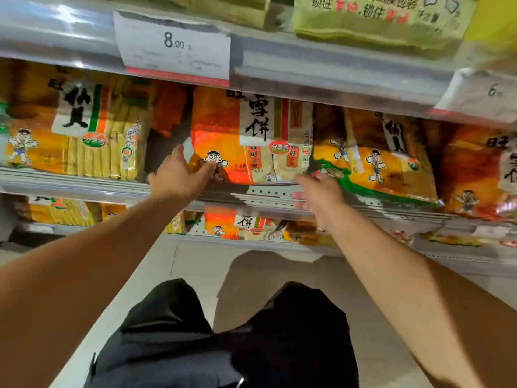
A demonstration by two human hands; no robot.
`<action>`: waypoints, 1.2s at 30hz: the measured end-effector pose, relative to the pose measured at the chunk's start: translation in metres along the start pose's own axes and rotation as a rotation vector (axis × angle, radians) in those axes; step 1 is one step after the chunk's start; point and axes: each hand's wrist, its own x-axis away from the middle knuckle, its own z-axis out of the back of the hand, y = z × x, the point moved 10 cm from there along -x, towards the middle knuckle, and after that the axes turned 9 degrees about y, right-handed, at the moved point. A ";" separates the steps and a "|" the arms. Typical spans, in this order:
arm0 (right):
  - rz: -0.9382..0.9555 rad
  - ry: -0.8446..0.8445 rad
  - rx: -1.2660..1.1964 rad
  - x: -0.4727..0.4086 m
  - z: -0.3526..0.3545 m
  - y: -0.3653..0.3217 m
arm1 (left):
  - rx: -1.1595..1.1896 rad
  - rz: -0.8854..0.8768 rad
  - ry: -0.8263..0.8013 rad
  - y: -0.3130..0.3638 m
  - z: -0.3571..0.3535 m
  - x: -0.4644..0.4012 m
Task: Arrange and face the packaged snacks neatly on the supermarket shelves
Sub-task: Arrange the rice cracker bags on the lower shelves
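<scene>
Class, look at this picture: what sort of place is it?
Most likely a supermarket aisle: tiered shelves stocked with snack bags, and a price tag reading 8.00 clipped to the shelf edge.

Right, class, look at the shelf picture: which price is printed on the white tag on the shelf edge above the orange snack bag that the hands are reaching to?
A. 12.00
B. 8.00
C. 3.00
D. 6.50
B: the white price tag on the shelf edge reads 8.00, up and to the left of the orange snack bag that the left hand touches and the right hand reaches toward.
</scene>
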 end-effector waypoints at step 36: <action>-0.396 -0.060 -0.307 0.266 0.106 -0.002 | 0.711 0.490 -0.698 0.013 0.112 0.186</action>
